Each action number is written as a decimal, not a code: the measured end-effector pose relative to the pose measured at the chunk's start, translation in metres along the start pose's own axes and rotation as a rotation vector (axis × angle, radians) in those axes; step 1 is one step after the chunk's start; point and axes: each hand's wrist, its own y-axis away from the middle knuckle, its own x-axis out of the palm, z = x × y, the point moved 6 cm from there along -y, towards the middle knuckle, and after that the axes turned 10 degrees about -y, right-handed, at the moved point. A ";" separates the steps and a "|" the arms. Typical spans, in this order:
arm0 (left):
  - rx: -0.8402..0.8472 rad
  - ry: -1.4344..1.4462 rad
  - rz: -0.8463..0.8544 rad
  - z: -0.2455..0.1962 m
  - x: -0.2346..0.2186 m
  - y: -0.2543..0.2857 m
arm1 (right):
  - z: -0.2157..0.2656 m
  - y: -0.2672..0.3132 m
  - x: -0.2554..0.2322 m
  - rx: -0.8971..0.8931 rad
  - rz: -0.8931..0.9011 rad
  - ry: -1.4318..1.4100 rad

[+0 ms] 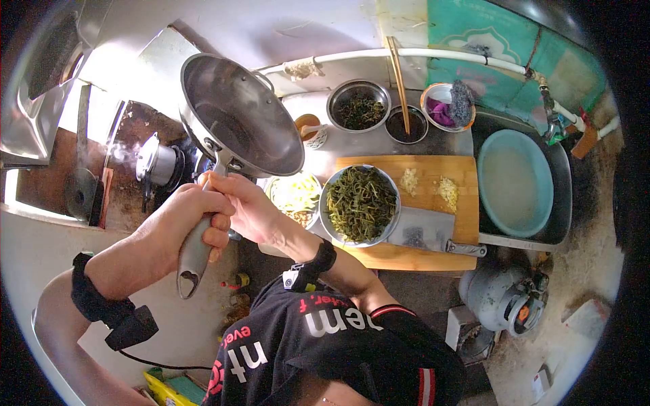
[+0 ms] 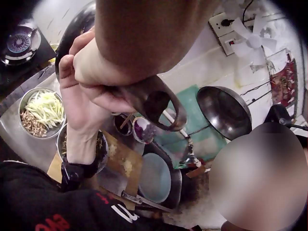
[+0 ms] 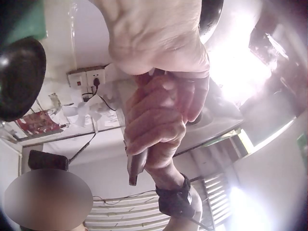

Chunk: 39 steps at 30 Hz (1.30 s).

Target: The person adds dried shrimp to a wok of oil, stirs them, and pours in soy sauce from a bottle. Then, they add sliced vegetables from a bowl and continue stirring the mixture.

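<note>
A deep grey metal pan [image 1: 247, 111] with a dark inside is held up and tilted over the counter beside the stove. My left hand [image 1: 177, 213] wraps its long grey handle [image 1: 193, 254], the end of which sticks out below the fingers. Closer to the pan, my right hand [image 1: 247, 203] also grips the handle, right against the left one. In the left wrist view the open palm side of the right hand [image 2: 84, 108] shows, while the holed handle end [image 2: 161, 106] points away. The left hand's curled fingers [image 3: 156, 127] appear in the right wrist view.
A small pot [image 1: 158, 162] steams on the stove at left. Under the arms stand a bowl of shredded vegetables [image 1: 294, 193] and a bowl of greens [image 1: 360, 203]. A cleaver [image 1: 426, 230] lies on the cutting board [image 1: 386, 257] near chopped garlic [image 1: 448, 193]. A blue basin [image 1: 516, 183] sits in the sink.
</note>
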 end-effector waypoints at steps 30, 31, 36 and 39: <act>-0.004 -0.024 -0.007 -0.003 0.003 0.000 | 0.005 0.003 0.006 0.013 -0.007 -0.044; 0.003 -0.013 -0.014 -0.003 0.003 0.000 | 0.004 0.002 0.005 0.012 -0.009 -0.039; 0.030 0.016 0.014 0.004 -0.003 -0.001 | -0.005 -0.001 -0.005 0.053 0.022 -0.022; 0.037 0.046 0.038 0.013 -0.009 -0.002 | -0.011 -0.003 -0.005 0.081 0.035 -0.003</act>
